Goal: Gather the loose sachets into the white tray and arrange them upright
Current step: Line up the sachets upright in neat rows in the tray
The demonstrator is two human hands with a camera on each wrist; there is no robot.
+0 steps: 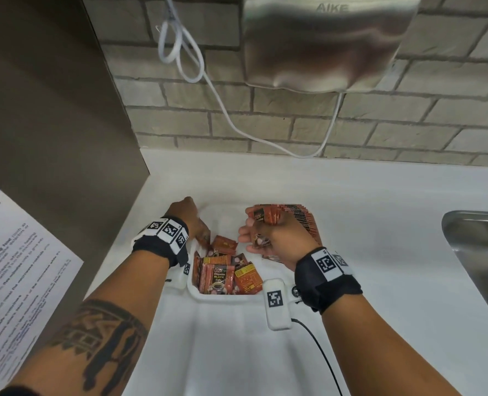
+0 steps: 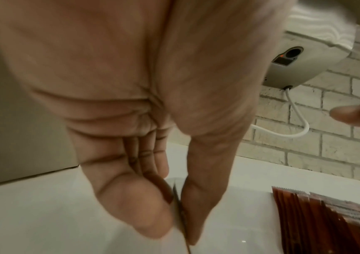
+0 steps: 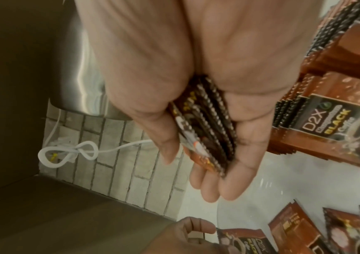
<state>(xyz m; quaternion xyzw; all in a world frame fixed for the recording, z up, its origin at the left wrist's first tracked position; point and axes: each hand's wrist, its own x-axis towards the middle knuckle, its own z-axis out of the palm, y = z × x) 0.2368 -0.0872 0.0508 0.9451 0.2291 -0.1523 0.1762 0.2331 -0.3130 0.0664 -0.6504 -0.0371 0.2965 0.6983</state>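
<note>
Sachets gathered in both hands over the white tray (image 1: 208,295)

Right hand (image 1: 277,234) clamps a bundle of sachets (image 1: 265,217) edge-on, apparently squaring them to stand beside the upright row (image 1: 305,221) at the tray's right side; left hand (image 1: 190,217) pinches a single sachet (image 2: 180,208) by the left rim. Loose sachets (image 1: 222,274) lie flat at the tray's near end, on the worktop (image 1: 379,195).
</note>
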